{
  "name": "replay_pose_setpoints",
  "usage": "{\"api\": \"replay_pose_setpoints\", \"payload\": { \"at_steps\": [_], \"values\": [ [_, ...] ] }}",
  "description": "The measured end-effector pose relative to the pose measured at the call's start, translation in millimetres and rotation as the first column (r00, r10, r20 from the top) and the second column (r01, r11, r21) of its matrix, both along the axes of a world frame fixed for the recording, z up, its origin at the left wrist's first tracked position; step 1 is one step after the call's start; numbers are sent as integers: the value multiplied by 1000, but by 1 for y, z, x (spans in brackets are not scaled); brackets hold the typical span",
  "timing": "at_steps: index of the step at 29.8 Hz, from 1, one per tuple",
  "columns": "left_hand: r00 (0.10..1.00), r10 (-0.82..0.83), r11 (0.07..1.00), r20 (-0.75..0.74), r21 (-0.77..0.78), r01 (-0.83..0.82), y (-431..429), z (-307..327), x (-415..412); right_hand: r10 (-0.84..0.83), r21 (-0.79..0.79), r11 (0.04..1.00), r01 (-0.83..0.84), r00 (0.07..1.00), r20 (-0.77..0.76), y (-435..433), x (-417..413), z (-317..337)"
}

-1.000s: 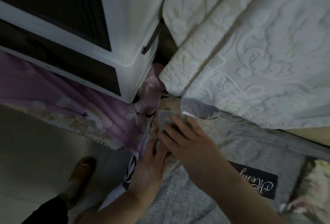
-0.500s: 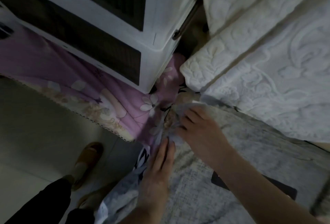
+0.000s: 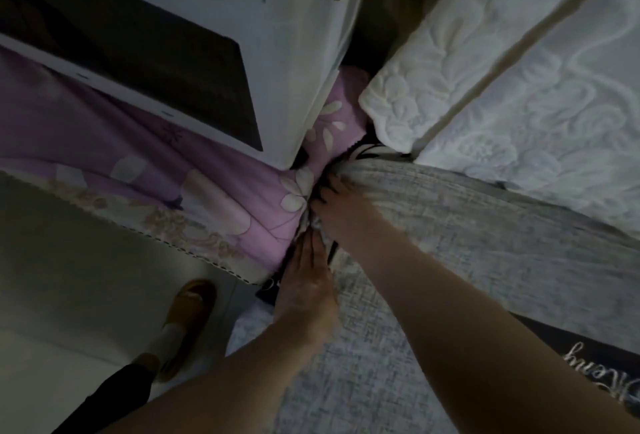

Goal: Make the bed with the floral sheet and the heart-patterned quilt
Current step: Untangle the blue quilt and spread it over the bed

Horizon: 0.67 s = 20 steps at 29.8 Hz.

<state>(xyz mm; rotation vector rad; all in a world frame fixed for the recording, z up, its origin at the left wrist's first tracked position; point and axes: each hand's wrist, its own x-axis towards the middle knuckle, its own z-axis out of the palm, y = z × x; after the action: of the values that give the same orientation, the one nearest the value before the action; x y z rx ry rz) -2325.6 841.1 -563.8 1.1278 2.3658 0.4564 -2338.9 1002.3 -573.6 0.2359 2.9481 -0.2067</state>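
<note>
Head — right hand at sheet corner, seemingly cramped

grey woven bed base stretching right of where the right hand grips the bunched black-and-white cloth, white quilted mattress lying on it up-right of the grip, purple floral sheet spilling left down to the pale floor, white cabinet standing just up-left, slippered foot on the floor down-left
</note>
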Motion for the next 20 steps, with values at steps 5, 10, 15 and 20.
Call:
{"api": "replay_pose_setpoints", "payload": {
  "at_steps": [5,10,15,20],
  "values": [
    [993,107,993,44,-46,-105,12,8,-9,13,-69,997,-18,998,-66,1,-6,17],
    [999,29,997,31,69,-31,-28,40,5,63,10,998,-63,984,-164,-18,21,60],
    [988,-151,988,-45,19,152,-37,25,-10,-16,-63,998,7,988,-152,-44,40,25],
    [973,-216,972,-76,-110,207,-19,1,-18,-12,-85,996,-1,989,-150,-36,20,4]
  ]
}}
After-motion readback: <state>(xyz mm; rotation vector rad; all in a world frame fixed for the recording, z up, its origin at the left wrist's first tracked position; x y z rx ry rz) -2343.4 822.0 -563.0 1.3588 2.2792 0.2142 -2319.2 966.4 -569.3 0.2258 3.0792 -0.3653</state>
